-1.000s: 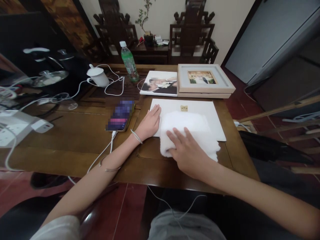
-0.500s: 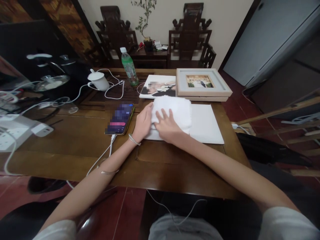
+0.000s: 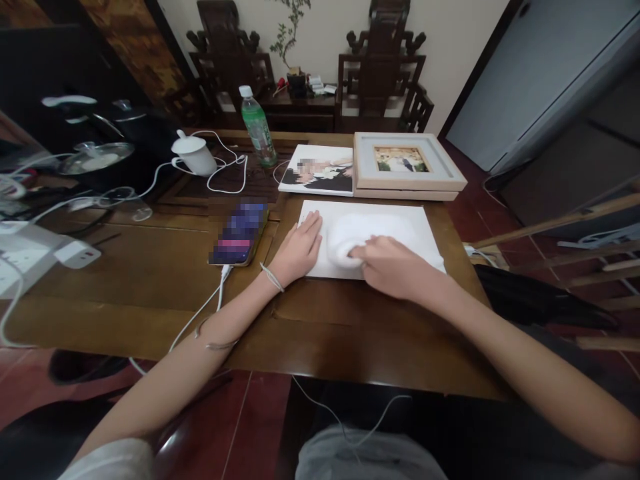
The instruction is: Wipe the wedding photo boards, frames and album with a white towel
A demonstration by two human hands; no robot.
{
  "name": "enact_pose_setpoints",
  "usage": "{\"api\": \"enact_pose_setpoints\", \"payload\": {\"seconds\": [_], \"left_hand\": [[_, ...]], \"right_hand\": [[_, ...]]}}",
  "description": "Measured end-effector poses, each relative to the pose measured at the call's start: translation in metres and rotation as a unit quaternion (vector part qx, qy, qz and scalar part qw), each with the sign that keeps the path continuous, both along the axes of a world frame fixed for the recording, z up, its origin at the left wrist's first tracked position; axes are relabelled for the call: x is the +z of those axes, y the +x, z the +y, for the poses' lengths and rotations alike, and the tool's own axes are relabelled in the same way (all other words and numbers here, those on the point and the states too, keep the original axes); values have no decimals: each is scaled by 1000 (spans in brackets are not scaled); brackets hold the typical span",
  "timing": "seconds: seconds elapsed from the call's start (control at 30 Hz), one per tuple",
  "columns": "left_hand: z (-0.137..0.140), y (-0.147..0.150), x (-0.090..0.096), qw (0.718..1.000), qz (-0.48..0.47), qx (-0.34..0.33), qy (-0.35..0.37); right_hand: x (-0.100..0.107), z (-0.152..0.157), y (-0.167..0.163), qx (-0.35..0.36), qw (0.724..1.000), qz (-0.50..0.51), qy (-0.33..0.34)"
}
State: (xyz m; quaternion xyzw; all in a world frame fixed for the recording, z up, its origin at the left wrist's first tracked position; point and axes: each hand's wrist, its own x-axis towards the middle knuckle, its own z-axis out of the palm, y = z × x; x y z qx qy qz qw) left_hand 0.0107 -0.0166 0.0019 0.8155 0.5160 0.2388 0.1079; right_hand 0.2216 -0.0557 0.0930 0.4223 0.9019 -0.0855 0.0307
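A fluffy white towel [image 3: 357, 232] lies bunched and slightly blurred on a flat white board [image 3: 425, 227] on the table. My right hand [image 3: 393, 267] is closed on the towel's near edge, fingers curled into the cloth. Flat on the board's left end rests my left hand [image 3: 301, 248], its fingers stretched out and holding nothing. A bracelet circles the left wrist. The towel and right hand cover the middle of the board, so its surface there is hidden.
Behind the board lie a photo print [image 3: 320, 170] and a framed picture in a box [image 3: 407, 163]. Left of it are a charging phone [image 3: 241, 233], a green bottle [image 3: 259, 130], a lidded white cup [image 3: 196, 155], cables and a power strip [image 3: 30, 257]. The wooden table [image 3: 320, 327] ends close in front.
My right hand has moved right and gripped the towel, which shifted right and bunched up. My left hand has come off the towel's side and lies flat on the board.
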Motion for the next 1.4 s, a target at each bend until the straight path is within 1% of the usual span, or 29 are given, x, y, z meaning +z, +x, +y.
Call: {"api": "enact_pose_setpoints", "payload": {"seconds": [0.1,0.23,0.3,0.37,0.47,0.53,0.6,0.67,0.73,0.8,0.9,1.0,1.07,1.17,1.23,1.3,1.4], "left_hand": [[-1,1,2,999,39,1,-17],[-2,2,7,999,37,-4,-12],[-1,1,7,1000,30,-7,-6],[0,0,6,1000,23,-8,4],[0,-1,5,1000,15,-12,18],[0,-2,4,1000,16,-12,20],[0,-2,3,1000,23,-7,14],[0,-2,3,1000,25,-2,5],[-1,-2,2,1000,26,0,0],[-1,-2,1,1000,29,0,-1],[0,-2,0,999,33,1,7],[0,-3,0,999,30,1,15],[0,-3,0,999,33,-1,14],[0,-4,0,999,37,-4,11],[1,-4,-1,999,33,-6,11],[1,-5,-2,1000,27,-8,14],[1,-6,-3,999,28,-7,22]], "right_hand": [[-3,34,-7,-42,999,9,28],[-3,70,-36,-65,995,42,59],[-1,83,-55,-55,995,52,58],[2,94,-73,-31,996,61,52],[4,106,-88,-13,996,74,44],[6,111,-88,-27,996,75,41],[8,112,-76,-48,996,72,36],[13,111,-55,-69,995,66,28],[17,108,-24,-103,992,70,15],[20,104,11,-146,986,84,-1],[17,93,61,-168,982,86,4],[7,64,94,-156,983,94,21],[0,32,103,-148,984,92,22],[-7,-25,108,-97,993,63,3],[-10,-55,110,-77,995,65,-8],[-12,-72,112,-63,996,68,-11],[-16,-71,114,-44,996,77,-8]]}}
